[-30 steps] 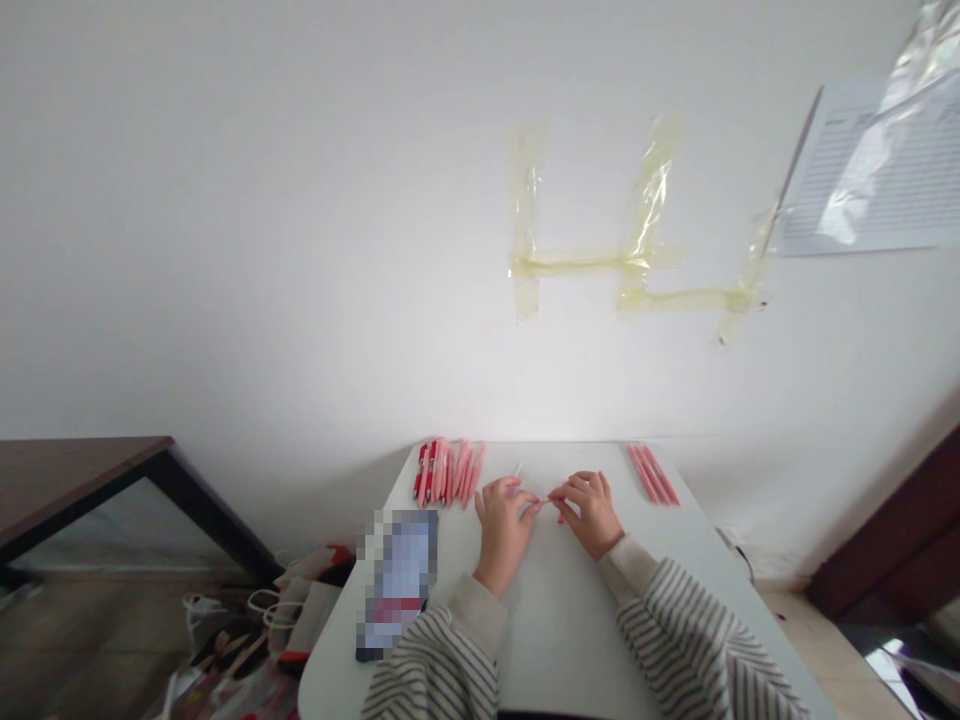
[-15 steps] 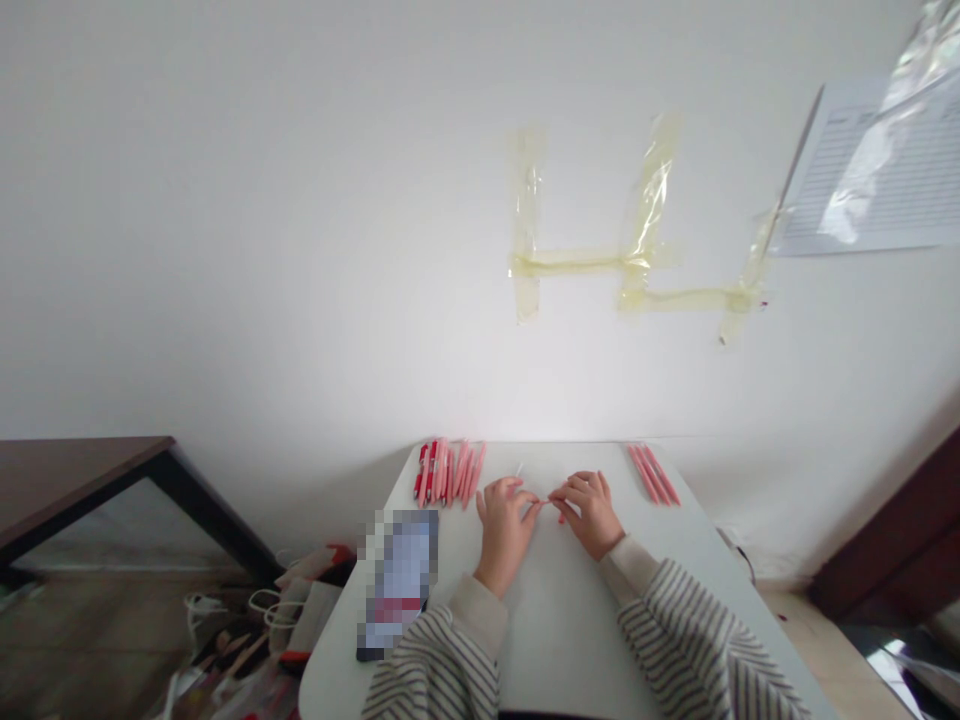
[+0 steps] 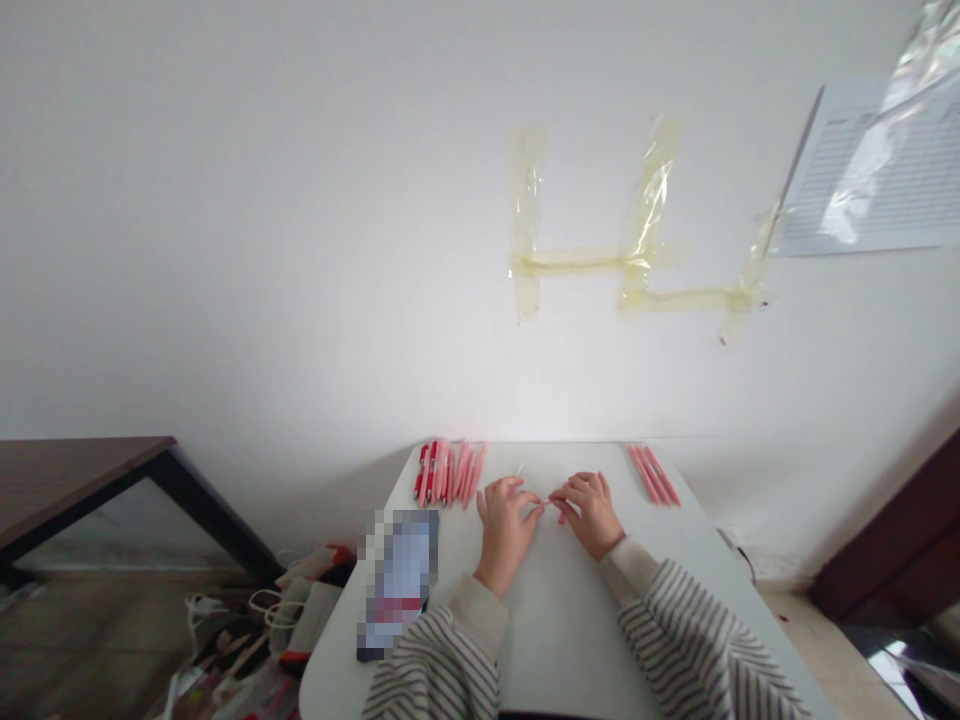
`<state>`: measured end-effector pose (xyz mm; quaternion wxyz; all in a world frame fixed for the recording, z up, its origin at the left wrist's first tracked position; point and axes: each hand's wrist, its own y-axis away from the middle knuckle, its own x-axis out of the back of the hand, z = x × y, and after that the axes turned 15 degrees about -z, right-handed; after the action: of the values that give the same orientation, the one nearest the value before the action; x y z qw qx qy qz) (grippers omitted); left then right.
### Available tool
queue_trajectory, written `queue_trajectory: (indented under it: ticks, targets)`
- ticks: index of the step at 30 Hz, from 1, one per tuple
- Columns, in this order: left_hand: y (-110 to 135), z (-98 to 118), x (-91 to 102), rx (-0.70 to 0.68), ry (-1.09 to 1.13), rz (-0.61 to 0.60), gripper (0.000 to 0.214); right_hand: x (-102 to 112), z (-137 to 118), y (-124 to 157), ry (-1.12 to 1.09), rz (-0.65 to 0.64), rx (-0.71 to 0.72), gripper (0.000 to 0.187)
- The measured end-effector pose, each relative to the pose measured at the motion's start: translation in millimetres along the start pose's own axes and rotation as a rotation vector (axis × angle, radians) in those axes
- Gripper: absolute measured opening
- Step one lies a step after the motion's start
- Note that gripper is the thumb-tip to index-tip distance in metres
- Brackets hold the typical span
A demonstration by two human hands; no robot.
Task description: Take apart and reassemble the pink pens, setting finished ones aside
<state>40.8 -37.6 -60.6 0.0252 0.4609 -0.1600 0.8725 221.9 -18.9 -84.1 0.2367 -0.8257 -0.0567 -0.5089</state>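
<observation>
My left hand (image 3: 506, 525) and my right hand (image 3: 594, 518) meet over the middle of the white table. Their thumbs and fingertips pinch a thin pink pen part (image 3: 547, 501), mostly covered by the fingers. A small red-pink piece (image 3: 562, 519) shows just under my right fingers; whether it is held or lying on the table, I cannot tell. Beyond my left hand a slim whitish piece (image 3: 520, 469) sticks out. To the left lies a row of several pink and red pens (image 3: 450, 475). At the right, several pink pens (image 3: 654, 475) lie side by side.
A phone (image 3: 401, 585), its screen blurred out, lies on the white table (image 3: 559, 640) by my left forearm. The wall with yellowed tape (image 3: 577, 262) borders the far edge. Bags and clutter (image 3: 300, 610) fill the floor at left, near a dark table (image 3: 90, 480).
</observation>
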Motion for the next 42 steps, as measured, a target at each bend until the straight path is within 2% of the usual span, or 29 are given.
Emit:
queue_trajectory:
  ticks: [9, 26, 36, 42]
  targets:
    - [0, 0, 0.9, 0.003, -0.004, 0.009, 0.01, 2, -4, 1, -0.092, -0.035, -0.012, 0.016]
    - [0, 0, -0.8, -0.007, -0.006, 0.038, 0.008, -2, 3, 0, -0.071, -0.02, 0.008, 0.017]
    - [-1, -3, 1.7, 0.006, -0.006, 0.066, 0.004, -2, 36, -3, -0.042, -0.063, -0.101, 0.031]
    - [-2, -9, -2.1, -0.014, -0.011, 0.087, 0.002, 3, 39, -1, 0.0, -0.204, -0.128, 0.046]
